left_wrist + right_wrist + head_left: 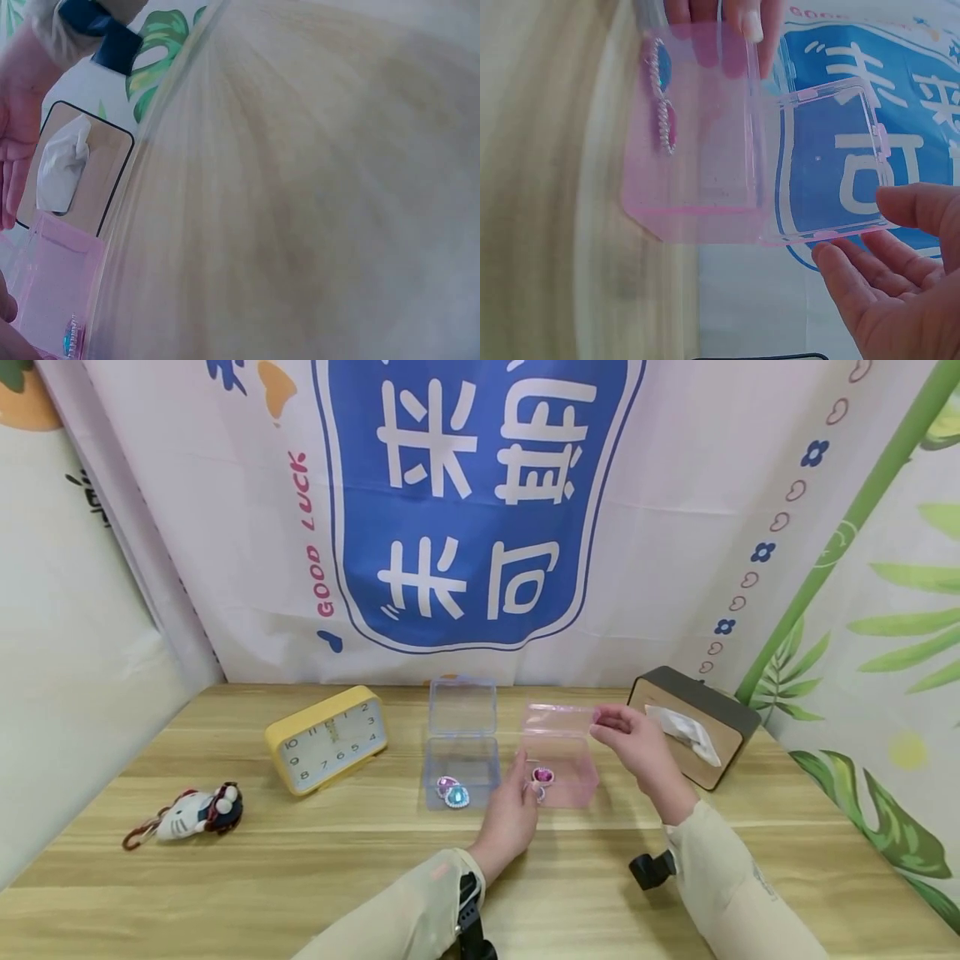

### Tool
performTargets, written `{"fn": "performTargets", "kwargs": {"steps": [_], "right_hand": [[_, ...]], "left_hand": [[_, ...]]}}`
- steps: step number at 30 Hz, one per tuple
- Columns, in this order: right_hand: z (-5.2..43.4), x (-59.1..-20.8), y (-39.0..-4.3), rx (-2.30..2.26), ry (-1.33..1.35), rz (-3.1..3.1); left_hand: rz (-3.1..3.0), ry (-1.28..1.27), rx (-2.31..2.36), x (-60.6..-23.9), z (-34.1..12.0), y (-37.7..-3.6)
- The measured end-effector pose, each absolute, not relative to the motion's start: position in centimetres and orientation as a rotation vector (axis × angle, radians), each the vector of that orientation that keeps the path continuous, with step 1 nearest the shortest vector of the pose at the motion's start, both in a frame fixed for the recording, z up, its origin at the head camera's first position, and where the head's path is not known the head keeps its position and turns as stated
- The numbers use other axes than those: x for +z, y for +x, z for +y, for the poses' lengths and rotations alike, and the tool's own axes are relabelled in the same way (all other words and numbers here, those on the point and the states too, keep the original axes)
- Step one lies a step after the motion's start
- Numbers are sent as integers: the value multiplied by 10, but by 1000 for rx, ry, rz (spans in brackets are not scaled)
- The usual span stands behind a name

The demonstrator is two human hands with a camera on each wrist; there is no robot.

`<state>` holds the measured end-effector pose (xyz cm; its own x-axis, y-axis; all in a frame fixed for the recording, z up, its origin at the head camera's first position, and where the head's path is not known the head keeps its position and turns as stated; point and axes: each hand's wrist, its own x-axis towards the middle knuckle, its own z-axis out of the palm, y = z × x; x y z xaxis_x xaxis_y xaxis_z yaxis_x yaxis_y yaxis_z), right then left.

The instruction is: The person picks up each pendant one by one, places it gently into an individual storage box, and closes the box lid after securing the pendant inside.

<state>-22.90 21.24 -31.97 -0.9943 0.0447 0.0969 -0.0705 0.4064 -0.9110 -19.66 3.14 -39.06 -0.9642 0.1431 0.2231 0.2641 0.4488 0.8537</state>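
A pink clear plastic box stands with its lid raised at the back. In it lie a magenta gem ornament and a blue one with beaded silver rims. My left hand holds the box's left side, fingers along the wall and thumb near the front. At the lid's right corner is my right hand, its thumb overlapping the edge and its other fingers spread just beyond. To the left, an open bluish clear box contains a purple gem ornament and a teal one.
A yellow alarm clock stands at the left, with a white cat-like plush keychain nearer the table's left edge. The tissue box is tilted behind my right hand. A printed curtain hangs along the table's back edge.
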Motion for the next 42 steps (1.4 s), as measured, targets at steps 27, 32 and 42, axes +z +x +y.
{"fn": "performTargets", "kwargs": {"steps": [27,32,42], "right_hand": [[194,-361,-195,2057,-265,-2141],[192,-364,-194,2081,-285,-2118],[190,-373,-196,2132,-300,-2072]], "left_hand": [[-2425,-349,-1788,-393,34,-196],[-2395,-326,-1855,-393,34,-196],[-2382,-277,-1901,-391,35,-195]]}}
